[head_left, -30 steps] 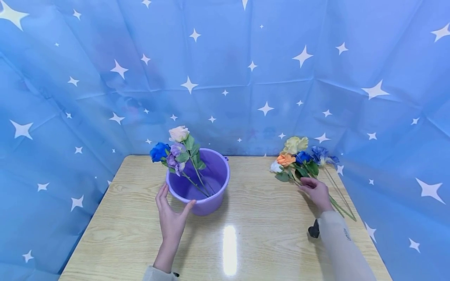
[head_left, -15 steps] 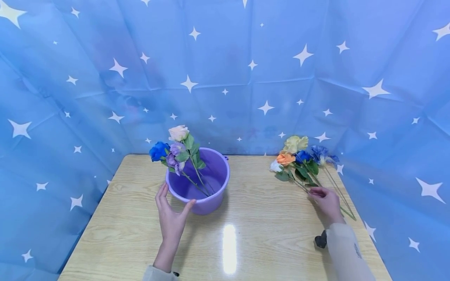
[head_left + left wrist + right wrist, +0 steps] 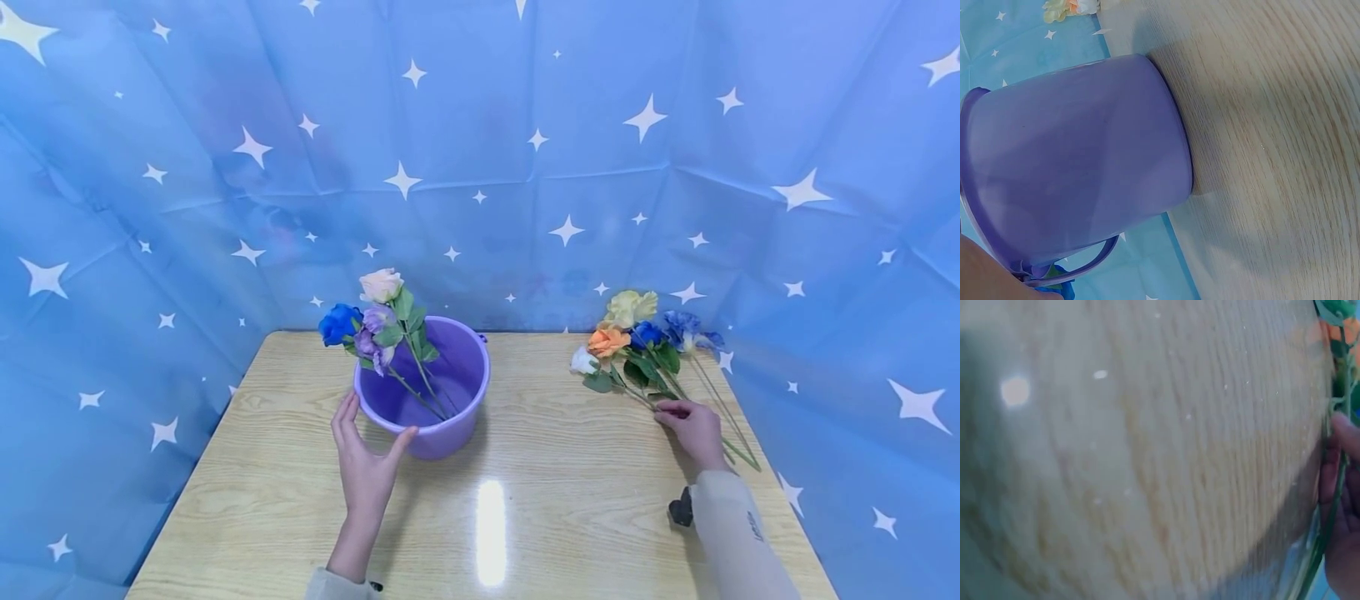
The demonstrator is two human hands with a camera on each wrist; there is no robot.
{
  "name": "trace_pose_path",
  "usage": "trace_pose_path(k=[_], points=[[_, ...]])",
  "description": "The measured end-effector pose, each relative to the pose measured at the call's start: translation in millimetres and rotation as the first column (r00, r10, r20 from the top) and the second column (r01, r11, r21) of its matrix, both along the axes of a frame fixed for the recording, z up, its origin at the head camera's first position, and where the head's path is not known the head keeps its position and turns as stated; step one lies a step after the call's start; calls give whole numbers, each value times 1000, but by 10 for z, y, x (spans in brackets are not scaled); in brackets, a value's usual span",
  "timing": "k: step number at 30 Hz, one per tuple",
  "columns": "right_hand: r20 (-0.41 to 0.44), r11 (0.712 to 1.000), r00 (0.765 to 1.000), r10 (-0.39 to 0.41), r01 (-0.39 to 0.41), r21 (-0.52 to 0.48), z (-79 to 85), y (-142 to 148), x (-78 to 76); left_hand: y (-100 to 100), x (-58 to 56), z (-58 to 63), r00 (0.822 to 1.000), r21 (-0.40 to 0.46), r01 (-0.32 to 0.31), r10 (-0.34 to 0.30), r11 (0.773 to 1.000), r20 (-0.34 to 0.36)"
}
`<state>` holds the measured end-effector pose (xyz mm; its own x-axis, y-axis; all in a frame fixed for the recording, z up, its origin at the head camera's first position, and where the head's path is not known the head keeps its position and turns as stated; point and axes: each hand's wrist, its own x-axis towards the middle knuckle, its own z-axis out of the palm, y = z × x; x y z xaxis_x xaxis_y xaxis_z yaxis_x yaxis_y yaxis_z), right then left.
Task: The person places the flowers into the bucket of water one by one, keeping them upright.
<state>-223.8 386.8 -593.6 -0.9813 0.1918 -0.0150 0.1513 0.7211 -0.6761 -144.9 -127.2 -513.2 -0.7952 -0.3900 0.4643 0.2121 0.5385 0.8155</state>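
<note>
Clock read from the bucket, 12 o'clock toward the backdrop. Nearest: one left sleeve [image 3: 333, 585], pale, entering at 7 o'clock; one right sleeve [image 3: 738, 533], pale, reaching in at 4 o'clock; both lying over a wood-grain table [image 3: 570, 492], which is showing a bright reflection [image 3: 491, 533] at 5 o'clock. One left hand [image 3: 367, 467], spreading wide at 7 o'clock, fingers and thumb well apart and touching the bucket's rim without closing round it. One right hand [image 3: 693, 433], between 3 and 4 o'clock, nearly closed, pinching a green stem [image 3: 1321, 547] between thumb and fingers. One purple bucket [image 3: 446, 442], standing upright on the table, its purple handle [image 3: 1079, 273] hanging down the side in the left wrist view. Inside, stems are slanting, their heads leaning past the rim: purple blooms [image 3: 378, 317] between 10 and 11, a bright blue rose [image 3: 341, 324] at 10, a pale pink rose [image 3: 382, 285] at 11. Between 2 and 3 o'clock, a loose bunch is lying on the table; around its dark blue rose [image 3: 647, 335], a white rose [image 3: 584, 360] is sitting at 8, an orange rose [image 3: 608, 340] at 9, a yellow bloom [image 3: 631, 308] at 11, blue-violet blooms [image 3: 681, 325] between 2 and 3. Farthest: one blue backdrop [image 3: 480, 125], hanging creased, bearing white stars.
</note>
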Motion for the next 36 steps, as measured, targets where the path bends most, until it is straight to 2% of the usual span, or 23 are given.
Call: trace_pose_path(k=[8, 15, 26, 36], points=[[18, 999, 1000, -7, 6, 39, 101, -67, 31, -2, -3, -8, 1000, 0, -2, 2, 1000, 4], [54, 999, 998, 19, -22, 45, 181, -54, 75, -4, 0, -8, 1000, 3, -4, 4, 1000, 18], [96, 1000, 995, 10, -8, -20, 181, -53, 63, -4, -7, -9, 1000, 15, -3, 3, 1000, 21], [112, 996, 994, -1, 11, -92, 367, -220, 32, -2, -1, 1, 1000, 24, 3, -3, 1000, 29]])
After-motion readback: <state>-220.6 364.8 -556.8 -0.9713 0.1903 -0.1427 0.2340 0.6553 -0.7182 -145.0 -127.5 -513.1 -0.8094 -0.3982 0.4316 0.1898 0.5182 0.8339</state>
